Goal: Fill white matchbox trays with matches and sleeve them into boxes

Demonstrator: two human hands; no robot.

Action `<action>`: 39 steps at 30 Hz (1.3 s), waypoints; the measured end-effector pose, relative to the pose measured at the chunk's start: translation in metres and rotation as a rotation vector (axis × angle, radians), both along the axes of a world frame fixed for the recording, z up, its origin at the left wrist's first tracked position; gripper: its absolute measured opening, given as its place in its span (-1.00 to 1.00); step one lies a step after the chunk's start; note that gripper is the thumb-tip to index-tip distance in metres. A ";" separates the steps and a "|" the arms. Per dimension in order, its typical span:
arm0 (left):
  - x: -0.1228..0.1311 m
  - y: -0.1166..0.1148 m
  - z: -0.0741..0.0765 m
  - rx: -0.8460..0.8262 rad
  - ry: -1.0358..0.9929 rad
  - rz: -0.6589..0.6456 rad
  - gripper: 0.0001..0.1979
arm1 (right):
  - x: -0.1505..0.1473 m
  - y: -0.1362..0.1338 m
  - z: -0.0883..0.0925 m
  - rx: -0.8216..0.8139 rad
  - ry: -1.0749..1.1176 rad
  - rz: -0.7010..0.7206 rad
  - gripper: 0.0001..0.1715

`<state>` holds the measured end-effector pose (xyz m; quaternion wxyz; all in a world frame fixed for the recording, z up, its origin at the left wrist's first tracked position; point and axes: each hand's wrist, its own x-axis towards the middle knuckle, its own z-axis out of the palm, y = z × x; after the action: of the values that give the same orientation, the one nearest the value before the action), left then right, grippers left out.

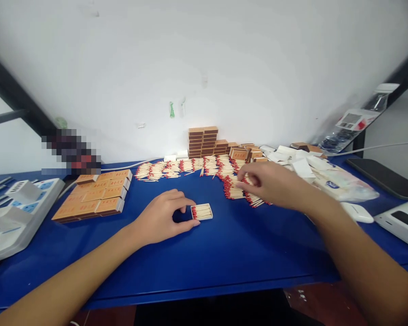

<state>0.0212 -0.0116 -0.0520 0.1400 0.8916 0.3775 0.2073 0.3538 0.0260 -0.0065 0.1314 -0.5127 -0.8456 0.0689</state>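
My left hand grips the left end of a small white matchbox tray between thumb and forefinger. Inside the tray lies a layer of red-tipped matches, with the heads towards my left hand. To the right, my right hand is bent over a long heap of loose matches, thumb and forefinger pinched together at matches in its right part. Just what sits between those fingertips is partly hidden.
Matchboxes are laid in rows at left, near a white power strip. More matchboxes stand stacked against the wall. On the right are white paper pieces, a plastic bottle, a dark phone and a white device.
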 end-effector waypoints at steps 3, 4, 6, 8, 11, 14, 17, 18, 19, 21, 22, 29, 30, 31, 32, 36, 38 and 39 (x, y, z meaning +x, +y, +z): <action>-0.002 0.000 0.001 -0.003 0.015 0.001 -0.65 | 0.045 0.011 0.010 -0.026 -0.020 -0.154 -0.70; -0.002 0.000 0.001 -0.004 0.021 0.000 -0.65 | 0.057 0.012 0.012 -0.058 -0.026 -0.164 -0.65; -0.003 0.000 0.001 -0.005 0.025 -0.004 -0.65 | 0.072 0.012 0.014 -0.139 -0.021 -0.180 -0.51; -0.003 0.001 0.001 -0.007 0.024 -0.002 -0.66 | 0.078 0.010 0.012 -0.193 -0.005 -0.185 -0.41; -0.002 0.001 0.002 -0.007 0.024 0.003 -0.66 | 0.080 0.011 0.005 -0.184 0.018 -0.145 -0.44; -0.001 0.001 0.002 -0.006 0.021 -0.002 -0.66 | 0.083 0.017 -0.001 -0.145 0.000 -0.138 -0.52; -0.001 0.001 0.001 0.010 0.023 -0.001 -0.67 | 0.073 0.018 0.001 -0.068 0.057 -0.132 -0.35; -0.001 0.001 0.000 0.016 0.025 0.001 -0.67 | 0.065 0.015 0.003 -0.049 0.104 -0.092 -0.30; -0.001 0.002 0.000 0.021 0.027 0.003 -0.67 | 0.054 0.012 0.004 -0.057 0.161 -0.010 -0.27; -0.002 0.004 0.000 0.020 0.027 0.008 -0.66 | 0.028 0.002 0.004 -0.178 0.219 0.177 -0.32; -0.003 0.005 0.000 0.018 0.026 0.011 -0.66 | 0.015 -0.003 0.002 -0.261 0.223 0.258 -0.37; -0.007 0.007 0.004 0.010 0.035 0.025 -0.68 | -0.024 -0.022 -0.009 -0.387 0.134 0.339 -0.17; -0.006 0.006 0.004 0.014 0.037 0.025 -0.67 | -0.024 -0.024 -0.009 -0.362 0.129 0.295 -0.11; -0.005 0.006 0.004 0.021 0.040 0.025 -0.65 | -0.026 -0.025 -0.009 -0.333 0.122 0.250 -0.11; -0.005 0.005 0.003 0.030 0.043 0.025 -0.65 | -0.027 -0.026 -0.009 -0.304 0.109 0.215 -0.17; -0.003 0.005 0.002 0.041 0.041 0.017 -0.69 | -0.035 -0.027 -0.015 -0.241 0.052 0.230 -0.52; -0.004 0.006 0.001 0.033 0.024 0.021 -0.70 | -0.037 -0.026 -0.018 -0.231 0.054 0.260 -0.64; -0.004 0.006 0.001 0.027 0.012 0.026 -0.71 | -0.037 -0.025 -0.018 -0.224 0.060 0.271 -0.68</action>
<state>0.0169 -0.0055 -0.0506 0.1231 0.8896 0.3871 0.2088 0.3172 0.0005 -0.0250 0.0881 -0.4031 -0.8898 0.1951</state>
